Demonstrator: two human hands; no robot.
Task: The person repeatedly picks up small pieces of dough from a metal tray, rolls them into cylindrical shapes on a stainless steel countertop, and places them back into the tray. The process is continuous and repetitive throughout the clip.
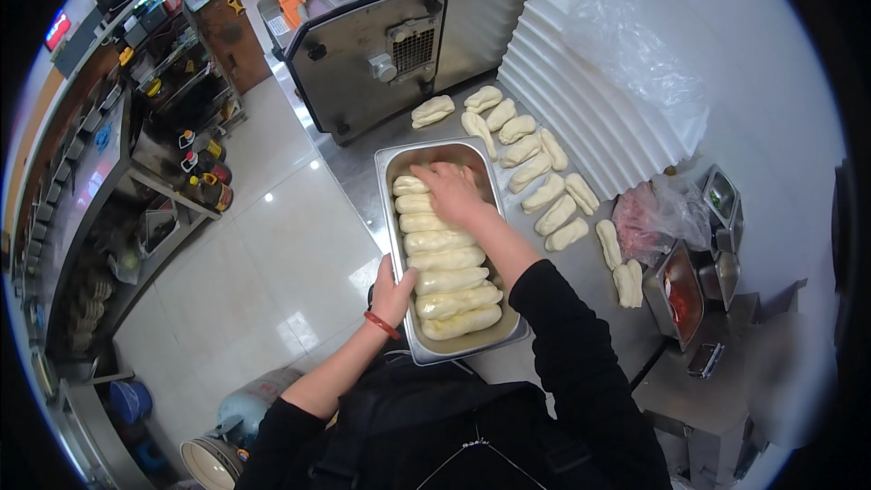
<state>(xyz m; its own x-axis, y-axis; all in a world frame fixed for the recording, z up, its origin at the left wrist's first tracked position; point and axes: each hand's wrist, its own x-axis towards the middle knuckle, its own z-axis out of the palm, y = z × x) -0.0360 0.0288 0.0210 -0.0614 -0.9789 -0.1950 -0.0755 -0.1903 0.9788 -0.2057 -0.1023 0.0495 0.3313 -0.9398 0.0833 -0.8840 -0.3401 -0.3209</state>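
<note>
A deep rectangular stainless steel pan point(503, 265) extends from the worktop edge towards my body. Inside it, several oiled dough rolls point(446, 259) lie side by side in a row; the nearest ones look glossy. My left hand point(393, 294), with a red bangle at the wrist, grips the pan's left rim, thumb on top. Over the far end of the row is my right hand point(449, 192), palm down and touching the dough. Its fingertips dip towards the pan's far wall, and whether they hold a piece is hidden.
Loose dough pieces point(531, 172) lie on the steel worktop point(469, 88) to the right. Beyond are a steel machine point(367, 61), stacked white ribbed trays point(578, 95) and plastic film point(633, 34). A pan of red food point(677, 296) stands at right; a gas cylinder point(255, 395) is at lower left.
</note>
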